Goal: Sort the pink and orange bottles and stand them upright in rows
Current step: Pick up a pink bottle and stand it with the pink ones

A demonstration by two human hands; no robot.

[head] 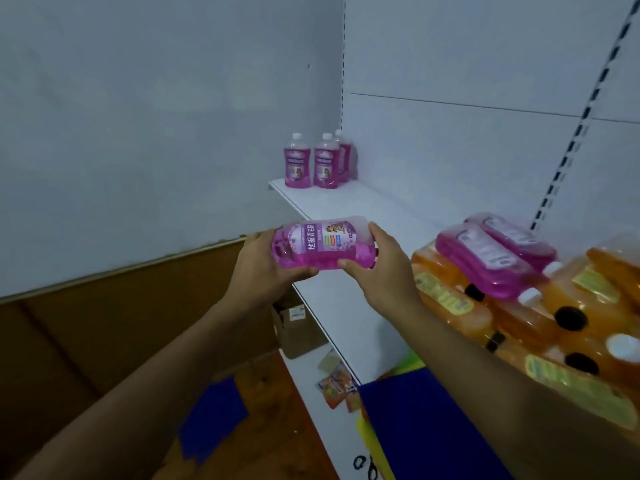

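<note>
Both hands hold one pink bottle (pixel 323 243) on its side above the front edge of the white shelf (pixel 349 209). My left hand (pixel 268 268) grips its left end and my right hand (pixel 379 268) grips its right end. Three pink bottles (pixel 316 161) stand upright at the far left end of the shelf, near the corner. At the right, two pink bottles (pixel 491 251) lie on top of a heap of orange bottles (pixel 540 323), several of them lying flat with black or white caps.
The shelf's back panel (pixel 467 143) has a slotted upright (pixel 585 109) at the right. Below the shelf are a cardboard box (pixel 298 327), small packets (pixel 337 386) and blue and yellow items (pixel 398 410). A grey wall (pixel 138 133) stands at the left.
</note>
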